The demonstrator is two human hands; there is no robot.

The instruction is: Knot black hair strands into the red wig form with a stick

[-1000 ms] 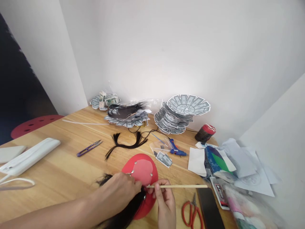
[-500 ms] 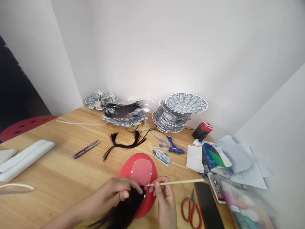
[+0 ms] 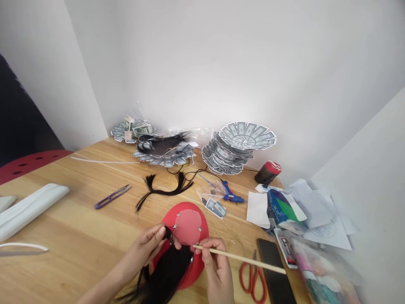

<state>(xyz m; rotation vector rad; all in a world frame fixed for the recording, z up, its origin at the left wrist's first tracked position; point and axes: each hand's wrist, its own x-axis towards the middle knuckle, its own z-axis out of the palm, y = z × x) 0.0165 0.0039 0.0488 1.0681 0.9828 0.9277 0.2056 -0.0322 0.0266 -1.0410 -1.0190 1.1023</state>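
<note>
A red oval form (image 3: 202, 215) with a pink panel (image 3: 189, 223) and several silvery studs lies near the table's front. Long black hair (image 3: 169, 272) spreads over its lower left part and hangs toward me. My left hand (image 3: 152, 240) pinches a thin lock of this black hair, lifted just above the form. In my right hand (image 3: 217, 261) is a thin wooden stick (image 3: 247, 258), gripped near its left end. The stick's tip meets or hovers at the hair's upper edge; contact is unclear.
Red-handled scissors (image 3: 253, 278) and a dark flat case (image 3: 275, 274) lie right of my right hand. Beyond are a blue glue gun (image 3: 232, 193), a black hair bundle (image 3: 167, 192), thread snips (image 3: 112, 196) and stacked banknote-print paper dishes (image 3: 224, 156).
My left hand has drawn back to the left and now pinches a raised lock of hair. The stick's far end has swung down and toward the right.
</note>
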